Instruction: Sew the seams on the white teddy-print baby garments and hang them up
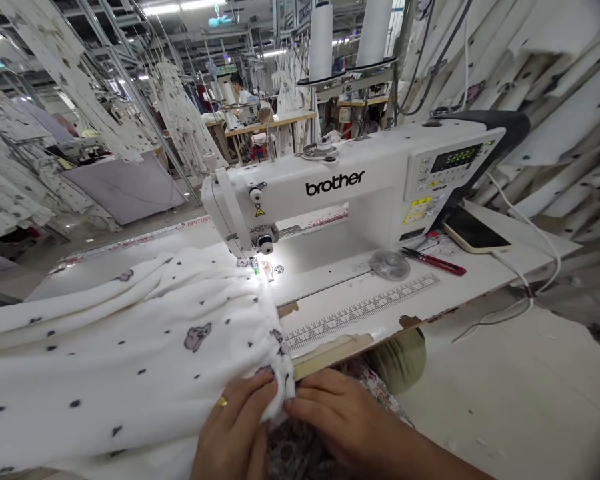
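A white fleecy fabric (155, 347) printed with dark spots and small animal figures spreads over the left side of the table. Its gathered right edge runs up under the needle of a white sewing machine (290, 187), where a lamp lights it. My left hand (235, 427), with a gold ring, is closed on that edge near the table's front. Opposite it, my right hand (335, 413) pinches the same edge between thumb and fingers. Both hands are below the needle, close together. Fabric hides some of the fingertips.
Right of the needle lie a clear round bobbin case (390, 265), red-handled thread snips (435, 261) and a phone (475, 230) on a white cable. A printed ruler (360, 312) runs along the table's chipped front edge. Thread cones (321, 43) stand behind; spotted fabric hangs at both sides.
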Action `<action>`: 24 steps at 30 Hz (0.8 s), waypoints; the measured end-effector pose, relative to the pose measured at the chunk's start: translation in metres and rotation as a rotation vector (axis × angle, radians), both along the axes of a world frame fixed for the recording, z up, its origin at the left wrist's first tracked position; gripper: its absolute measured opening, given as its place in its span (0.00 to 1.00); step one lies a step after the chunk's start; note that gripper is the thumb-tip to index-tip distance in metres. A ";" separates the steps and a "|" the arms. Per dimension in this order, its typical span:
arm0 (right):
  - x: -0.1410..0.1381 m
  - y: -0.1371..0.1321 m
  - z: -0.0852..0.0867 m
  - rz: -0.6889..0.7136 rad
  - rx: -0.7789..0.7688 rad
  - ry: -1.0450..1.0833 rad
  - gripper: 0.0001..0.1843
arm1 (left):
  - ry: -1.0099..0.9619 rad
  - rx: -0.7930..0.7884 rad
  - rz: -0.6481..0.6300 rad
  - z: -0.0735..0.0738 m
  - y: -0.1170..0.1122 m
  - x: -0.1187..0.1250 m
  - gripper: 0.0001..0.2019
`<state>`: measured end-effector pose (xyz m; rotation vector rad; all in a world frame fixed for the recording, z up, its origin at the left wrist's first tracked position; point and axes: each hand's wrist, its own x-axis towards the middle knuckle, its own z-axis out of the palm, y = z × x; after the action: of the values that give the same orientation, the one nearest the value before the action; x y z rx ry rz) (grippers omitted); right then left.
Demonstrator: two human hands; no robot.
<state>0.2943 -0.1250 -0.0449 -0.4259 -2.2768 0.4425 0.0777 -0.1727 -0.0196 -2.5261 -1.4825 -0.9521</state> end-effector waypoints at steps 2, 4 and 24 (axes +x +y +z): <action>-0.001 0.005 0.002 -0.090 0.198 -0.035 0.13 | 0.030 0.031 -0.051 0.004 0.004 -0.003 0.19; -0.001 0.010 0.005 -0.148 0.317 -0.074 0.11 | 0.085 0.068 -0.090 0.008 0.009 -0.004 0.20; -0.003 0.034 0.004 -0.117 0.381 0.111 0.09 | 0.180 0.150 -0.219 0.004 0.018 0.005 0.19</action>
<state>0.2909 -0.0915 -0.0405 -0.3281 -2.1507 -0.0291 0.0831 -0.1551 -0.0153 -2.6208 -1.0621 -0.8006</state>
